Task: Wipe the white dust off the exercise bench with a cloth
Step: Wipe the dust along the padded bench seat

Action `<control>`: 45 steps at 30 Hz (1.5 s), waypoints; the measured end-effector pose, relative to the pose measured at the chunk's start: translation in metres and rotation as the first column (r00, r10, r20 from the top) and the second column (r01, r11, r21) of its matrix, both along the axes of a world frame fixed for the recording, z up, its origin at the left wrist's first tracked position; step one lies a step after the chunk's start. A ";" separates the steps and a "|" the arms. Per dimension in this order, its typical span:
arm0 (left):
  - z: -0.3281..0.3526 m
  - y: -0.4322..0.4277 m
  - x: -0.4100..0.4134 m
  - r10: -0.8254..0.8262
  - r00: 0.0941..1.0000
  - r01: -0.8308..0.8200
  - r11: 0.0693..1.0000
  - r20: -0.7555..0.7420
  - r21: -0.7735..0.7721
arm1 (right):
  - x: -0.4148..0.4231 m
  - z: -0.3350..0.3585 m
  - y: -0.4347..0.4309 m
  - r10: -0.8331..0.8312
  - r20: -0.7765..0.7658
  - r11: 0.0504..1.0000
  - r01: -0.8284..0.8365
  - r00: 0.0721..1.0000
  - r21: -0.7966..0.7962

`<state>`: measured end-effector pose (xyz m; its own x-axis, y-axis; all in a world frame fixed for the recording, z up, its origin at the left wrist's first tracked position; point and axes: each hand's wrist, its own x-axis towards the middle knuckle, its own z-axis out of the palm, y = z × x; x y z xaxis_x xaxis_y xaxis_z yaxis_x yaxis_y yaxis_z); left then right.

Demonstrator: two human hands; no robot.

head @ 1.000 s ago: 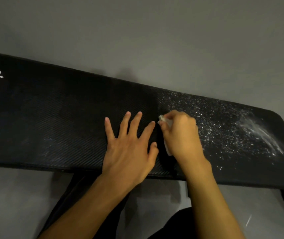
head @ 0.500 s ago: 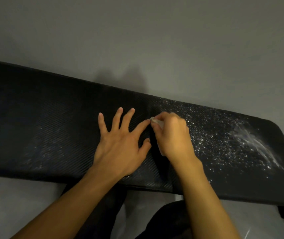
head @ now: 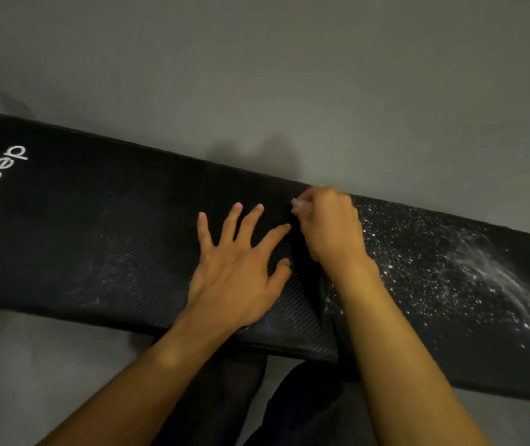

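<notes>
Black woven-pattern padding covers the exercise bench [head: 96, 252], which runs across my view from upper L to lower R. Its far edge meets the grey floor [head: 257, 75], w/ much bare floor behind it. The near edge passes just under both wrists. The L end is cut by the frame, near a white "Keep" logo [head: 3, 170]. The R end is rounded and its lowest corner also leaves the frame.

The left hand [head: 241, 272] lies flat on the pad near the middle, fingers straight and spread, holding nothing. The right hand [head: 331, 230] is just beside it, close to the far edge, fingers curled around a small pale cloth [head: 300, 206]. Only a bit of cloth shows at the fingertips. The rest is hidden by the hand and this part is blurred, so I cannot tell its shape.

White dust [head: 434, 262] lies on the R part of the pad, from the right hand to the rounded end: first specks, then streaks. L of the hands the pad is mostly dark, w/ a faint haze near the front edge. Btw the forearms, below the bench, I see dark shapes [head: 305, 407], too dim to identify.
</notes>
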<state>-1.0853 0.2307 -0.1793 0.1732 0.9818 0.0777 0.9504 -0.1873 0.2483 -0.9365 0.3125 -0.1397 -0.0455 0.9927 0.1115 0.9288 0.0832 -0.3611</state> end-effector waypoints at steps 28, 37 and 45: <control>0.004 0.001 0.001 -0.022 1.000 0.022 0.998 0.000 -0.059 | 0.040 0.005 -0.154 -0.107 -0.110 0.990 0.095 0.988 -0.107; 0.006 0.000 0.002 -0.136 0.991 0.136 0.990 0.010 -0.041 | 0.044 -0.001 -0.187 -0.063 -0.210 0.991 0.037 0.976 -0.127; 0.005 -0.001 0.004 -0.184 0.983 0.184 0.983 0.001 -0.009 | 0.044 -0.009 -0.170 -0.080 -0.208 0.997 0.074 0.975 -0.036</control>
